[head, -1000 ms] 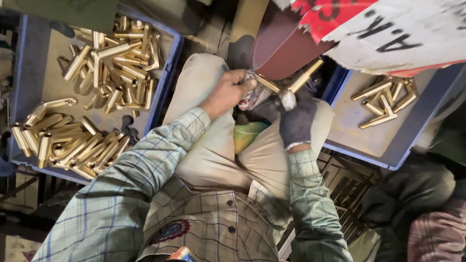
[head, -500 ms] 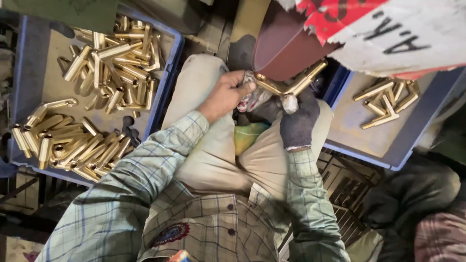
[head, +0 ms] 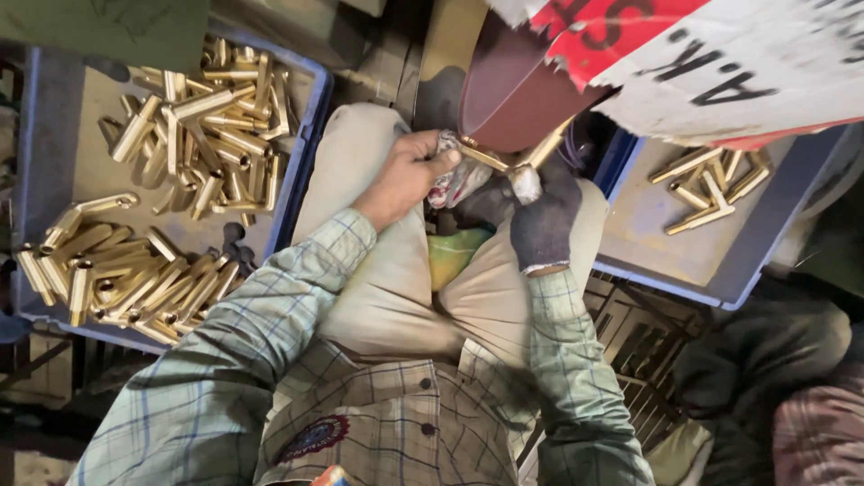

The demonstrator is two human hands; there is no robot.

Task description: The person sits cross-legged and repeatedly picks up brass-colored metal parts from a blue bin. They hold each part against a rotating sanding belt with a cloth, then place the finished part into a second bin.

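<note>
Brass elbow fitting (head: 513, 158), shiny and angled, gripped by bare left hand (head: 407, 175) and knit-gloved right hand (head: 545, 216).

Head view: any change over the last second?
Little. The brass piece, pressed to the brown belt, has turned slightly steeper in both hands. The left hand keeps its cloth-padded grip on one end, and the gloved right hand holds from below. Both trays of brass parts are unchanged.

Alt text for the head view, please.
Both hands press a bent brass tube against a dark red belt: bare left hand, gloved right hand. Blue trays of brass tubes sit left and right.
</note>
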